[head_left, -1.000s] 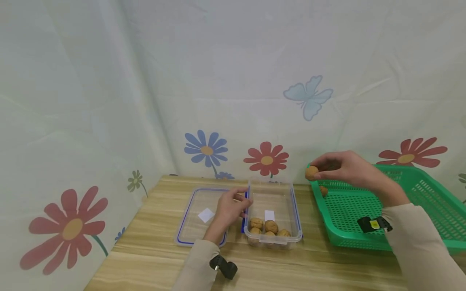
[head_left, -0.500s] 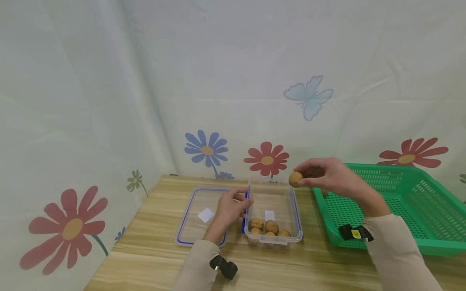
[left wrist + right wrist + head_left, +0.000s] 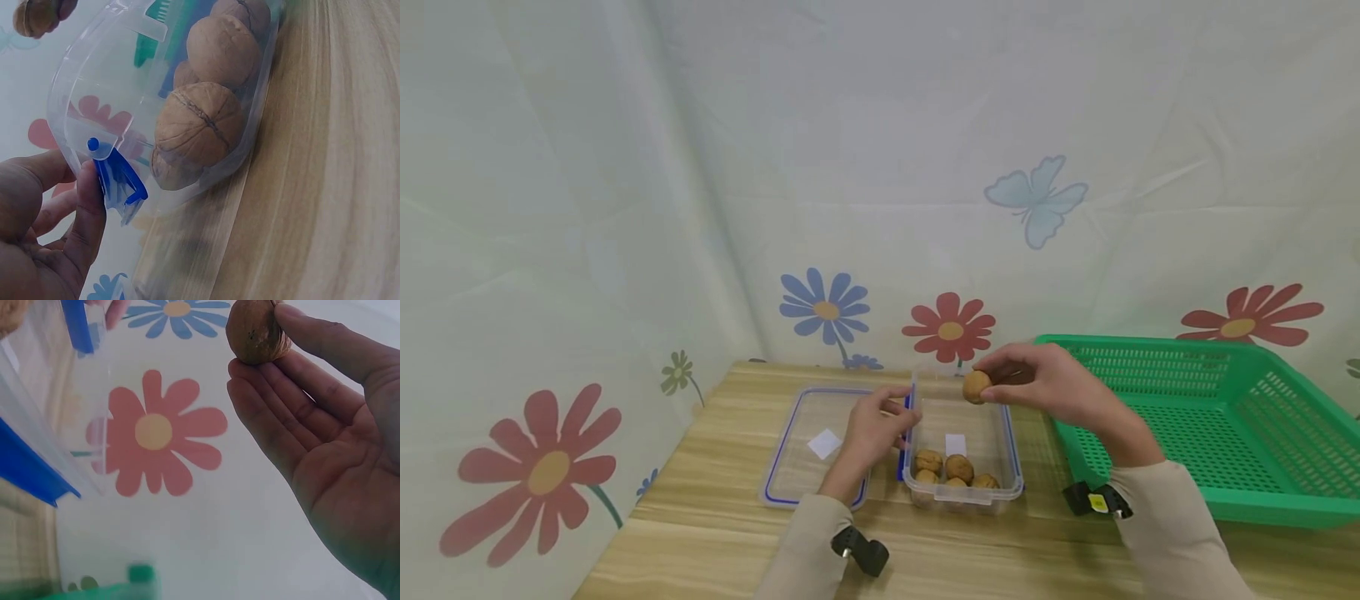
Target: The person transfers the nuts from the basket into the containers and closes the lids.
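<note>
My right hand pinches a brown walnut between thumb and fingertips, above the far part of a clear plastic storage box. In the right wrist view the walnut sits at the tips of the fingers, the palm empty behind it. Several walnuts lie together at the near end of the box, with a white label behind them. My left hand holds the box's left side. The left wrist view shows its thumb beside a blue latch and a finger against the clear wall.
A clear lid with a blue seal lies flat left of the box, partly under my left forearm. On the right stands a green perforated basket. A flowered curtain rises behind the wooden table.
My right hand has carried the walnut leftward and slightly down, from over the green basket's left rim to above the box. The left hand and box have stayed put.
</note>
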Motion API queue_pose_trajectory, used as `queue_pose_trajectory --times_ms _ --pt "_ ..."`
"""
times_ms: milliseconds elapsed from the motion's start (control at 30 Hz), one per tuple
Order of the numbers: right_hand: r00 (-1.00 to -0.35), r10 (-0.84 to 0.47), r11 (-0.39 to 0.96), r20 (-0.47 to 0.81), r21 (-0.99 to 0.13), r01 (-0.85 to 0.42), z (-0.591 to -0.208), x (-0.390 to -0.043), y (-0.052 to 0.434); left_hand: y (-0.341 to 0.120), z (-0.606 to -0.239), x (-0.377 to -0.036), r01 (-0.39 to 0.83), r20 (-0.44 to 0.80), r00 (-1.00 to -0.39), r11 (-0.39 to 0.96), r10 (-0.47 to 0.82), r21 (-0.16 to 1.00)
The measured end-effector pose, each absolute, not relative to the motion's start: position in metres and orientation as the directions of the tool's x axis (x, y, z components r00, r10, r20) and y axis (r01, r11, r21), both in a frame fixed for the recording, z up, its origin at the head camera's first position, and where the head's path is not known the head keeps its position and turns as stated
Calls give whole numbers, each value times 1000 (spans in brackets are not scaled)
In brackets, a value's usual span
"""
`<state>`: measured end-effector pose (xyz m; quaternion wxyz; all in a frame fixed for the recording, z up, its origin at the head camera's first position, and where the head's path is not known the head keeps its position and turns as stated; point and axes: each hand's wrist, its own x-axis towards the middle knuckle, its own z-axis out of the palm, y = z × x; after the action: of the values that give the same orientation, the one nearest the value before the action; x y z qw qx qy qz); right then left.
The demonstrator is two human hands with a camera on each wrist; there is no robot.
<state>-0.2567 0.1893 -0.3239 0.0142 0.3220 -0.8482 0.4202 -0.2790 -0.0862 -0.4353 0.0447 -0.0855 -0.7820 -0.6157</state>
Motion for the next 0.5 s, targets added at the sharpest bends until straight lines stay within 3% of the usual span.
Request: queue_pose_trajectory --times_ms 500 --pt "-752 -571 393 329 -695 -602 -347 -261 166 -85 -433 -277 170 157 -985 255 71 952"
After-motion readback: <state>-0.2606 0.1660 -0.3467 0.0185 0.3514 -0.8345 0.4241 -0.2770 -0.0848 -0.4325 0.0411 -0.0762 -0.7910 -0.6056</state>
